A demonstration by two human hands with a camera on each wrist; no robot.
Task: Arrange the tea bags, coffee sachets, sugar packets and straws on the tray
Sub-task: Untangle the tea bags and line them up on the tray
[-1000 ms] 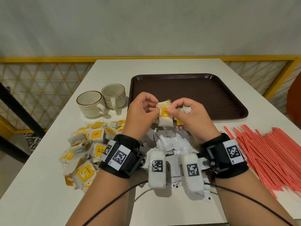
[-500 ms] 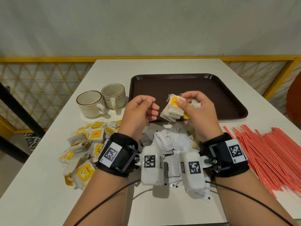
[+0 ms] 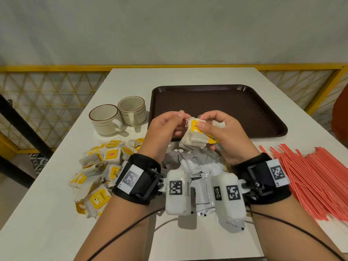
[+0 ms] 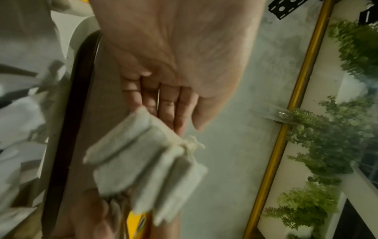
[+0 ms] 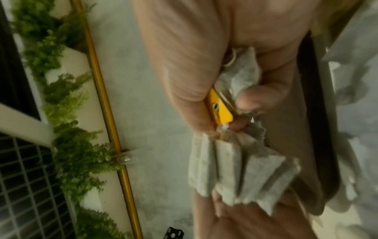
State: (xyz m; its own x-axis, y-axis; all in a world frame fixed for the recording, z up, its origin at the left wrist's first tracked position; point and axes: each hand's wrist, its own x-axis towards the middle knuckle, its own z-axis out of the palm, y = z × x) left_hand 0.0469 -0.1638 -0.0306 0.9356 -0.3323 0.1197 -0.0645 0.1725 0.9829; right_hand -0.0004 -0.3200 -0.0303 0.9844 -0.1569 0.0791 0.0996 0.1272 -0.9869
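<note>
Since half a sec ago: left hand (image 3: 165, 127) back in against the bundle of tea bags (image 3: 194, 138), after sitting apart w/ fingers curled on nothing. Bundle itself about same spot, over near edge of tray (image 3: 244, 102).

Right hand (image 3: 224, 136): fingers & thumb curled round the bundle, thumb pressed on the yellow tag (image 3: 194, 127) on top. Several bags stacked flat, fanned a bit at the lower end; seen edge-on in left wrist view (image 4: 143, 163) and right wrist view (image 5: 235, 169), both blurred.

Left hand: fingertips pinched at top corner of bundle where the white strings (image 3: 188, 120) loop out. Whether pinching string or bag paper, can't tell. Fingers bent, not spread.

Tray: dark brown, bare, on white table (image 3: 56, 213), beyond the hands.

Loose pile of tea bags (image 3: 99, 174) w/ yellow tags on table, left of left wrist. White sachets (image 3: 197, 166) heaped under & between the two wrists, partly hidden by wrist cams; coffee vs sugar not readable. Red straws (image 3: 310, 181) in a spread heap on the right, near table edge, well apart from tray contents-wise but just beside its near right corner.

Two cream cups (image 3: 118, 117) w/ brown rim lines, touching side by side, just left of tray.
</note>
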